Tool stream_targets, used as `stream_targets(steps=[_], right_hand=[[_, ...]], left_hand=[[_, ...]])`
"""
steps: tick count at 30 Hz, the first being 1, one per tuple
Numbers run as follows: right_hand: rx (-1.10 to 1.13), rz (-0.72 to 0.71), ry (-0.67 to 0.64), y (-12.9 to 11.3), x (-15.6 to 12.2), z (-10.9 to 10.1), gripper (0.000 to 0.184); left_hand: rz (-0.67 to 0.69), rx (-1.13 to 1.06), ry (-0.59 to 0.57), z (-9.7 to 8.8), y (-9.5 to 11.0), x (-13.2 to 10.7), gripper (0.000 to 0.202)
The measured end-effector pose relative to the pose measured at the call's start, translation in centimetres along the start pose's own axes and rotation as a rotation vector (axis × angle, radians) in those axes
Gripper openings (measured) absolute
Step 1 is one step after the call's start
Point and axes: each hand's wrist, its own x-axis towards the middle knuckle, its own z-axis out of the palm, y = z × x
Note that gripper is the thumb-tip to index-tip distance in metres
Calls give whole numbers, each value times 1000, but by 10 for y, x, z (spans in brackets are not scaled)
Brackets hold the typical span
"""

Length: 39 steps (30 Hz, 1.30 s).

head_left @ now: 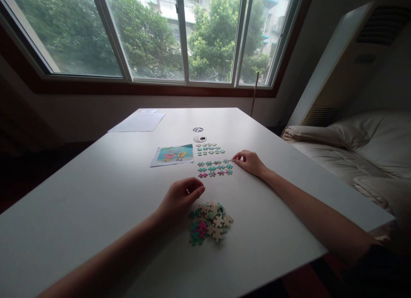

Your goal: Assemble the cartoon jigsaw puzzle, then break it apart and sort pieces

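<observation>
A heap of loose jigsaw pieces (209, 224) lies on the white table (105, 204) close to me. My left hand (180, 198) rests just above the heap, fingers curled inward; I cannot make out anything in them. Further out, sorted pieces lie in rows: a nearer group (214, 168) and a farther group (209, 149). My right hand (249, 162) sits at the right end of the nearer rows, its fingertips pinched on a piece there. A colourful cartoon reference picture (173, 154) lies to the left of the rows.
Two small round objects (199, 134) sit beyond the rows. A sheet of white paper (138, 121) lies at the far left of the table. A sofa with cushions (359, 152) stands at the right, and a window is behind the table.
</observation>
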Motion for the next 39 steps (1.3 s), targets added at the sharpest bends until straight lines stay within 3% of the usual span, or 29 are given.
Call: stream_targets(steps=[6,10,12,15,19,27,33,39], right_hand=[[4,-26,9,-2,0,-1,14],[59,-151,-9,-22,-8,-6,14],[119,-257,-113,-41,-15,-11,15],[217,-407,-375,-71,-27,-17,18],[245,-454,-564,-100,-39,-21,28],[294,-389,-591,-102,-38,-18,24],[489,-247,-588,-101,-36,-15,17],[621,-46,-388,-110,-38,-6,23]], left_hand=[[5,-5,-2,-1,-2,-1,20],[8,2,6,-3,-3,-1,20],[9,15,7,-3,-3,-2,21],[17,39,5,-4,-3,-2,21],[33,62,2,-4,-2,-3,20],[61,86,9,-3,-2,-3,20],[62,89,0,-4,-2,-4,19],[135,84,-100,-4,6,-8,19]])
